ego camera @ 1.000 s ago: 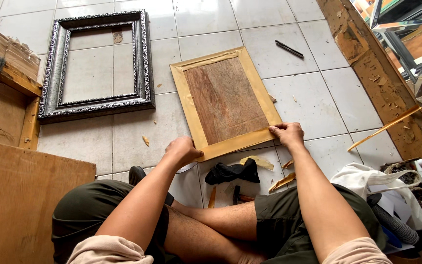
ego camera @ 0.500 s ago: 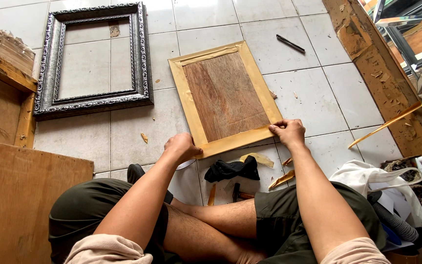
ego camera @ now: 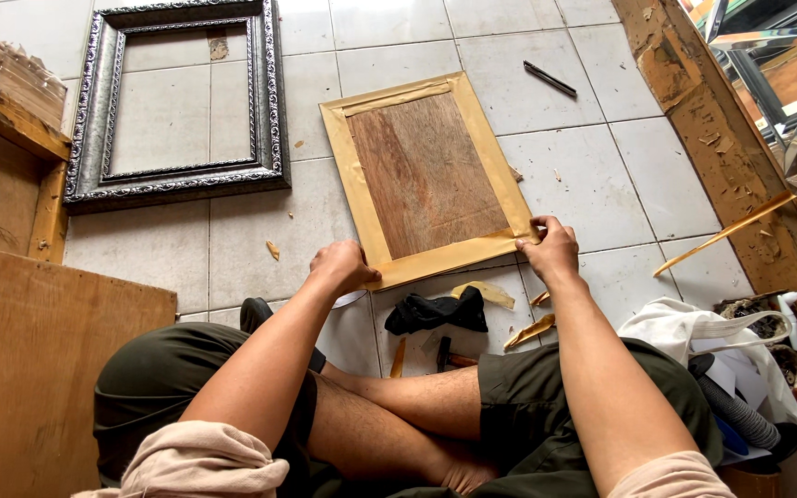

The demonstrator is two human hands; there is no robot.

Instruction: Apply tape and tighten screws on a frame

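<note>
Nearest, black cloth point(ego camera: 437, 312) and tape scraps at 6 o'clock by crossed legs. Then left hand point(ego camera: 341, 267) pressed on wooden backing board point(ego camera: 426, 175), fingers curled on its lower-left corner; right hand point(ego camera: 549, 249) pinching tan tape point(ego camera: 507, 236), shifted slightly since before. At 11 o'clock, ornate silver frame point(ego camera: 177, 101) flat on tiled floor point(ego camera: 592, 166).

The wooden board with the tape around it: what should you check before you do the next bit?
1. Left hand on the wooden board's near left corner: ok.
2. Right hand pinching the tape at the near right corner: ok.
3. Board lying flat on the tiled floor: ok.
4. Tape stuck down smoothly all round: cannot tell.
5. Floor near the board free of scraps: not ok.
</note>
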